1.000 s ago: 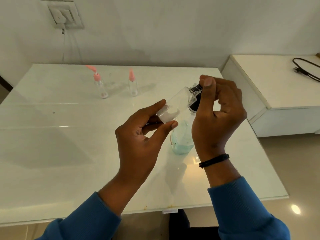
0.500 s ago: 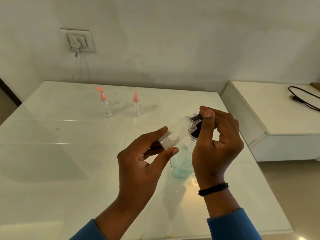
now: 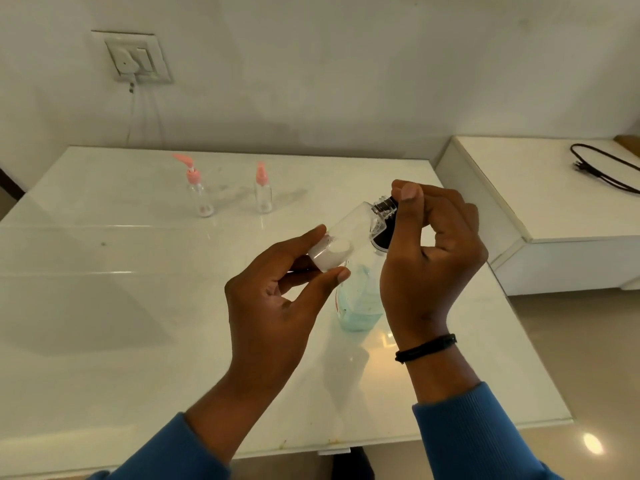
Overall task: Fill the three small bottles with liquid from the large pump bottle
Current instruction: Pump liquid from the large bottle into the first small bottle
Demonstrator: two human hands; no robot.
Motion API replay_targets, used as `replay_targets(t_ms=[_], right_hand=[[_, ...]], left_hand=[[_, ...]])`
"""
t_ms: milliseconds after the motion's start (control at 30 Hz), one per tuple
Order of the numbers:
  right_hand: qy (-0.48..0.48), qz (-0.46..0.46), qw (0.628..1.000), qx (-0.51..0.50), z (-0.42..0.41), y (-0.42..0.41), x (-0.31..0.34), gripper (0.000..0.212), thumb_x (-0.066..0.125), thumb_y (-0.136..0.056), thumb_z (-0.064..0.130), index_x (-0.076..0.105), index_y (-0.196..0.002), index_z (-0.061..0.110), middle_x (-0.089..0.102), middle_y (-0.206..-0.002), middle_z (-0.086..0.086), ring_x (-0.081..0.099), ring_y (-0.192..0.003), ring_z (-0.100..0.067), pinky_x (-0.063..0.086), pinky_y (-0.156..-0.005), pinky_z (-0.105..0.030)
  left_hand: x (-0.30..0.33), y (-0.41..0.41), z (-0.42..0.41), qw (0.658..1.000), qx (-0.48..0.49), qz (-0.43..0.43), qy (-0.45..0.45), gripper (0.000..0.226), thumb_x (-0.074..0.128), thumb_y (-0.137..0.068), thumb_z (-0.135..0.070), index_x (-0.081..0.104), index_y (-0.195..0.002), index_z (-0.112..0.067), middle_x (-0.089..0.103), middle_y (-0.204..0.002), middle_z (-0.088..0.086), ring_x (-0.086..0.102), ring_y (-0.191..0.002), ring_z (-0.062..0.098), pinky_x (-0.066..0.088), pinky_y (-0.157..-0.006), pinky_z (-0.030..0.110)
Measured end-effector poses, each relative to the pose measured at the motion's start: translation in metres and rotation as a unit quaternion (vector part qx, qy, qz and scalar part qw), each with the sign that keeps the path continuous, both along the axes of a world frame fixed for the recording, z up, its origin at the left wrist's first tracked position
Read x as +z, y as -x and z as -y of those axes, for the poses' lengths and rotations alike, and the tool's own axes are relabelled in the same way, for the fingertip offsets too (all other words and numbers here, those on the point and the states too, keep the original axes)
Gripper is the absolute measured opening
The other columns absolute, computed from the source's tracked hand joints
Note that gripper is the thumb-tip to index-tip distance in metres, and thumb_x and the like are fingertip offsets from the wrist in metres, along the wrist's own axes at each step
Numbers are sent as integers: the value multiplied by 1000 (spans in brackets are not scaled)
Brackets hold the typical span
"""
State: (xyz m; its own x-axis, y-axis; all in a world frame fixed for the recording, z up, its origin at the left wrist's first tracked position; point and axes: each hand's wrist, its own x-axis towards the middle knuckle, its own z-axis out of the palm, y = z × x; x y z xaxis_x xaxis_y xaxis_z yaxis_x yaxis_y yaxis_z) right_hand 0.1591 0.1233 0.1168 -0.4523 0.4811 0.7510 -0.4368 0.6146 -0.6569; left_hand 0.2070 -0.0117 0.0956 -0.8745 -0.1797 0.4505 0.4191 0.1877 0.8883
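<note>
Tilting a small clear bottle [image 3: 341, 233] above the worktop's [image 3: 104, 323] right side, the left hand [image 3: 277, 299] pinches its base while the right hand [image 3: 433, 258] grips its neck fitting, likely unscrewing it for filling.

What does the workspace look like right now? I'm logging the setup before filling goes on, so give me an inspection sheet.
Surface: glossy white table, reflective.
Job's things: small clear plastic bottle held tilted in the air; large pump bottle with pale blue liquid stands on the table behind the hands; two small clear bottles with pink pump tops stand upright at the far side, apart.
Clutter: nothing seen.
Grippers: left hand pinches the small bottle's base; right hand pinches at its neck end.
Cables: black cord lies on the white side unit.
Surroundings: white wall, wall switch plate.
</note>
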Motion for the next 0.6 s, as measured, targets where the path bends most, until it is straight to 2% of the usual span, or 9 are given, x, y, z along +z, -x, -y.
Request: replay_targets(t_ms=[233, 367, 600], right_hand=[[26, 3, 1000, 4, 5, 0, -5, 21, 59, -102, 16, 77, -93, 8, 74, -92, 1, 65, -85, -20, 52, -71, -47], [6, -3, 1000, -2, 2, 0, -1, 22, 60, -102, 16, 77, -90, 8, 74, -91, 3, 60, -81, -11, 50, -69, -48], [32, 1, 999, 10, 4, 0, -7, 21, 59, -102, 16, 77, -94, 9, 74, -94, 2, 65, -85, -16, 53, -72, -48]], left_hand=[[-1, 0, 1, 1000, 8, 5, 5, 45, 80, -81, -27, 66, -124, -25, 69, -119, -18, 68, -107, -4, 54, -85, 10], [2, 1, 0, 1000, 5, 2, 1, 44, 79, -81, -27, 65, -123, -28, 67, -117, -22, 68, -105, -6, 53, -84, 9], [0, 0, 1, 1000, 5, 6, -3, 45, 81, -80, -26, 66, -123, -27, 70, -117, -18, 70, -105, -2, 55, -84, 11]])
